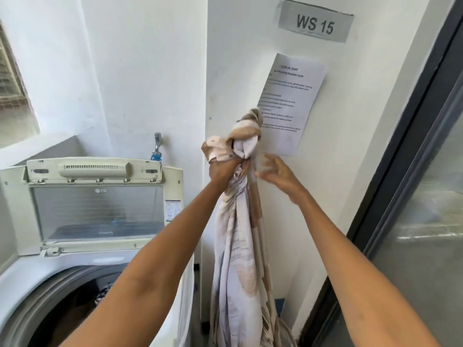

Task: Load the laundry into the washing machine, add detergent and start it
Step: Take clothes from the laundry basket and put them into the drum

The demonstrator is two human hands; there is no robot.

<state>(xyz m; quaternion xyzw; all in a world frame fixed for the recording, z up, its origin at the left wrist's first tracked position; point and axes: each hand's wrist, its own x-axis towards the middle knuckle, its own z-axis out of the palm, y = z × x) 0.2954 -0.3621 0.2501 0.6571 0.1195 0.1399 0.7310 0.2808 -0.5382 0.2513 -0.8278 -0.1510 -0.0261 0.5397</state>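
The white wall (155, 71) fills the background, with a dark-framed glass door (426, 196) running down the right side. At lower left stands a top-loading washing machine (30, 279), its cream lid (97, 209) raised upright against the wall and its drum opening (70, 309) showing dark clothes (102, 294) already inside. Just right of the machine, a long bedsheet (240, 259), white with beige and tan patches, hangs in a twisted column from chest height down past the bottom edge of the view, well clear of the drum and outside it. The left hand (223, 169) is clenched tightly around the sheet's bunched upper part, with a knot of fabric bulging above the fist. The right hand (275, 171) hovers just beside the sheet at the same height, its fingers (266, 162) spread wide and blurred; whether they touch the cloth cannot be told. On the wall behind the hands is a printed instruction sheet (293, 101), its small text unreadable, and above it a grey plate reading "WS 15" (315, 21). A metal tap (157, 144) with a blue hose fitting (155, 156) sticks out of the wall above the lid.
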